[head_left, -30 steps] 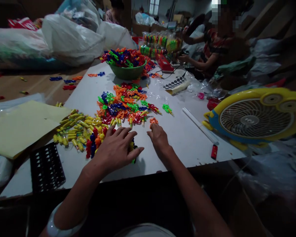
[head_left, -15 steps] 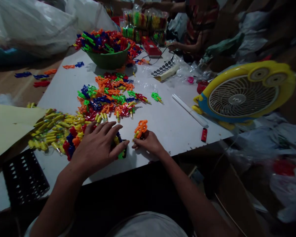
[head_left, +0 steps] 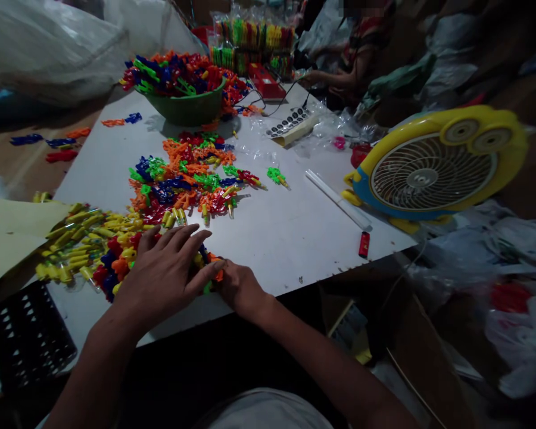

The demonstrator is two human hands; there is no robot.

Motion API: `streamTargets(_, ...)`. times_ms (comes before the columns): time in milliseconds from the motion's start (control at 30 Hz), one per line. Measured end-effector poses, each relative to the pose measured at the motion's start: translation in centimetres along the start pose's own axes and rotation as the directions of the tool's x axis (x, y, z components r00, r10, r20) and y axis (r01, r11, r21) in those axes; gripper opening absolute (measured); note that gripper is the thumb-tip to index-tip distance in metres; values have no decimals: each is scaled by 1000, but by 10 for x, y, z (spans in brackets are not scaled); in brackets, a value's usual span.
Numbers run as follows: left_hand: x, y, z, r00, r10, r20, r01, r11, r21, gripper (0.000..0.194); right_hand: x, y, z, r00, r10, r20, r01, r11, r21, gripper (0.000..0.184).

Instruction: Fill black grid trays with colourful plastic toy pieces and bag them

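Observation:
My left hand lies palm down with its fingers stretched over a tight group of colourful plastic figures, and hides much of it. At that group's right end, my right hand pinches an orange plastic toy, mostly covered by the fingers and my left thumb. Small yellow capped tubes lie heaped left of my left hand. Just beyond the hands spreads a pile of orange, green, blue and red toys, some with yellow tubes on them. One green toy lies apart to the right.
A green bowl heaped with toys stands farther back. A yellow fan, a clear tube and a red lighter are on the right. A black perforated tray lies at left. Across the table sits a person.
My right hand picked the orange toy up from the table and brought it left and nearer, against the group under my left hand. The view tilted down and turned slightly right.

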State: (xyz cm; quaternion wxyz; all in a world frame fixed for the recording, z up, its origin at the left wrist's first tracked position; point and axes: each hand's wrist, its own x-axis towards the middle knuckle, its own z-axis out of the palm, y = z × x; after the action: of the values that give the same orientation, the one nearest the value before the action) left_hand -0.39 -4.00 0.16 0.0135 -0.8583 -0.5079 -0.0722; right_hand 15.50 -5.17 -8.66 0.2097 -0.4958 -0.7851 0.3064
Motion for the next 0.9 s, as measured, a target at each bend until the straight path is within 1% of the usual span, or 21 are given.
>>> streamTargets(133, 0, 0, 0, 1000, -3, -13, 3, 1000, -8, 60, 5, 2, -13, 995, -46, 86, 38, 996, 86, 15)
streamTargets(200, -1, 1, -1, 1000, -10, -18, 10, 1000, -17, 58, 5, 5, -14, 995, -72, 64, 65, 993, 97, 15)
streamTargets(300, -2, 2, -1, 999, -16, -31, 15, 999, -41, 56, 2, 9, -4, 998, -59, 2, 59, 993, 102, 19)
streamTargets(433, -2, 4, -3, 999, -42, -28, 40, 998, -52, 58, 4, 8, 11, 1000, 3, 10, -4, 997, 73, 20)
streamTargets(533, -2, 5, -5, 997, -71, -31, 69, 996, -51, 60, 8, 4, 13, 999, 35, 25, -36, 998, 46, 20)
streamTargets(600, -3, 6, -5, 996, -83, -42, 81, 995, -50, 60, 9, 3, 11, 999, 25, 25, -26, 998, 51, 19)
streamTargets(667, -5, 6, -5, 995, -75, -60, 72, 996, -49, 58, 7, 5, 6, 999, 10, 40, -13, 997, 73, 22)
streamTargets(733, -7, 5, -5, 996, -47, -71, 43, 997, -57, 52, 5, 11, -4, 992, -8, 127, -7, 993, 118, 25)
streamTargets(800, -8, 5, -5, 997, -22, -74, 17, 997, -74, 47, 10, 19, -18, 976, -51, 213, 21, 990, 141, 22)
streamTargets(833, -8, 6, -5, 997, -18, -75, 11, 996, -86, 46, 17, 23, -26, 976, -68, 205, 43, 991, 125, 19)
streamTargets(867, -8, 6, -6, 997, -18, -79, 10, 995, -99, 45, 26, 27, -34, 986, -71, 149, 60, 995, 81, 19)
streamTargets(900, -8, 6, -6, 996, -22, -85, 13, 994, -111, 45, 39, 30, -41, 997, -64, 52, 63, 998, 13, 23)
